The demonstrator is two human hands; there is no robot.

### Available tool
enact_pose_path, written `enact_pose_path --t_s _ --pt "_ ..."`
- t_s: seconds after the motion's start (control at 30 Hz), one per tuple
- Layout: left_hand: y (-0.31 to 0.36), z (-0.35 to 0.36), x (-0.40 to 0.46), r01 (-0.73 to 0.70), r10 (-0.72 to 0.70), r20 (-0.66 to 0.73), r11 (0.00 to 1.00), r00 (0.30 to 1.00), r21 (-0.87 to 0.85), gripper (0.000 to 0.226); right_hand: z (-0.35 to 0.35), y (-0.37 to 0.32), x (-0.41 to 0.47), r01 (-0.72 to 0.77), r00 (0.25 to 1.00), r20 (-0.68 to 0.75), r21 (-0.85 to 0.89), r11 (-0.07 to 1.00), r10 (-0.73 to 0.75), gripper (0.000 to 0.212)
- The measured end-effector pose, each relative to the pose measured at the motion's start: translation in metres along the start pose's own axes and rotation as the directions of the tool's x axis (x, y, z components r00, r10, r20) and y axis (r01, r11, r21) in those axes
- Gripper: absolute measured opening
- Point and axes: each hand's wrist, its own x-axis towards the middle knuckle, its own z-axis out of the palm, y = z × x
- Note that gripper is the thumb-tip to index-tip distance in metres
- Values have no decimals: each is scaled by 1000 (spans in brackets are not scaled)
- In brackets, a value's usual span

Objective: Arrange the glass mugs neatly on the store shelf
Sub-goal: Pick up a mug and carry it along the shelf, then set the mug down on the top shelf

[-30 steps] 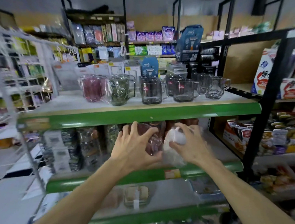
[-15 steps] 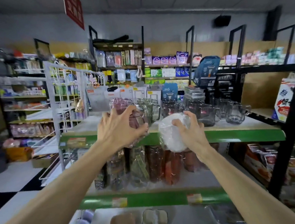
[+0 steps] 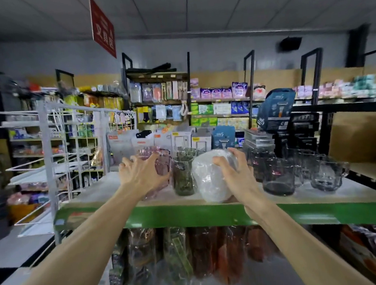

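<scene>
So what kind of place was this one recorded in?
Almost certainly a small retail shop. Aisles of stocked shelves fill the background, a red hanging sign marks a section, and the green-edged shelf in front carries glass mugs in a row, some wrapped, which the left hand and right hand are setting down.

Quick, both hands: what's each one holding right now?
Left hand: closed around the pink wrapped mug.
Right hand: gripping the white wrapped mug on the shelf.

red hanging sign (image 3: 103, 28), white wire rack (image 3: 68, 139), blue razor pack (image 3: 275, 109), black speaker (image 3: 290, 43)
</scene>
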Motion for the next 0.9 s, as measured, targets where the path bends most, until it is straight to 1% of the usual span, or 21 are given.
enact_pose_path --t_s 0.1,0.17,0.2,0.23,0.27,0.3,0.33,0.37,0.4,0.43,0.47,0.5,0.53,0.57,0.6,0.67,0.7,0.73,0.77,0.83,0.9 --pt "-7 14 19 -13 13 40 1000 999 1 90 3 -1 10 10 1000 -4 22 1000 -10 66" --pt "-13 25 33 -7 12 61 997 998 -76 106 7 -5 15 10 1000 -17 49 999 -9 69" --pt "-16 26 38 -2 9 61 993 998 -114 111 11 -11 15 5 1000 -19 54 999 -4 72" --pt "-16 19 36 -4 8 31 988 999 -154 107 16 -16 15 -3 1000 -21 71 998 5 75" --pt "-15 7 29 -15 5 -48 977 999 -211 96 21 -22 15 -17 1000 -23 100 995 19 78" --pt "-13 -6 20 -54 4 -182 961 983 -270 79 26 -27 16 -26 999 -22 133 991 29 80" --pt "-11 -20 9 -125 5 -307 920 952 -372 63 32 -32 17 -29 999 -23 156 987 33 80" --pt "-9 -33 -2 -240 21 -382 808 924 -538 51 38 -38 17 -31 999 -26 181 983 37 79" --pt "-10 -45 -14 -349 70 -403 647 912 -678 43 45 -44 18 -39 999 -26 212 977 45 79" --pt "-12 -55 -25 -406 162 -378 495 912 -768 42 53 -49 18 -43 998 -23 248 968 51 80" --pt "-16 -61 -33 -403 263 -319 393 911 -827 46 63 -53 19 -43 999 -17 277 960 50 80" --pt "-21 -66 -39 -378 347 -253 364 903 -851 54 73 -58 18 -39 999 -7 304 952 43 77" --pt "-26 -66 -42 -357 383 -206 381 901 -853 63 83 -65 16 -28 1000 10 326 945 26 74" --pt "-32 -67 -43 -350 379 -196 396 904 -849 71 94 -70 14 -15 999 37 339 941 2 70" --pt "-36 -66 -42 -356 342 -221 406 913 -842 78 104 -75 13 -11 997 75 349 937 -16 66" --pt "-46 -68 -34 -350 198 -292 427 936 -834 88 123 -82 8 -27 985 171 345 938 -35 62" --pt "-52 -69 -29 -333 119 -315 453 942 -827 87 130 -84 5 -27 973 223 327 945 -49 65" --pt "-61 -70 -25 -313 50 -331 482 942 -818 84 138 -85 3 0 962 260 287 958 -78 71" --pt "-72 -70 -20 -298 3 -345 509 939 -807 81 143 -87 0 60 954 275 217 974 -120 73" --pt "-95 -69 -13 -286 -39 -354 510 934 -811 79 150 -91 -4 223 948 225 34 974 -224 64" --pt "-118 -68 -9 -286 -51 -352 481 935 -829 73 154 -92 1 342 939 95 -166 925 -330 53"
